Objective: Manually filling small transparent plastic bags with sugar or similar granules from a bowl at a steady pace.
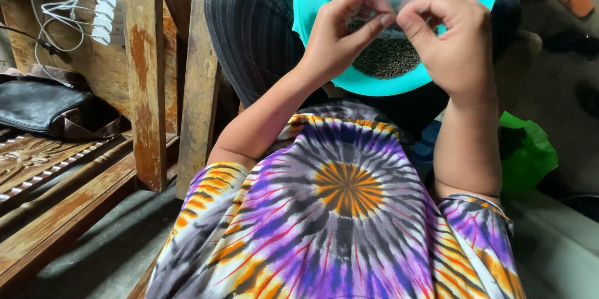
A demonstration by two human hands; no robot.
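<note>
Both hands [390, 21] pinched together, over turquoise bowl [312, 0]

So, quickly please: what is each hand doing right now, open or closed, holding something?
Left hand: fingers pinched on a small clear packet.
Right hand: fingers pinched on the same packet, above the turquoise bowl.

I hold both arms out in front of me, bare from the short sleeves down, elbows bent and forearms angling inward. My left hand [340, 34] and right hand [452, 40] meet at the fingertips, thumbs and forefingers pinched close together, the other fingers curled, knuckles facing up toward me.
</note>
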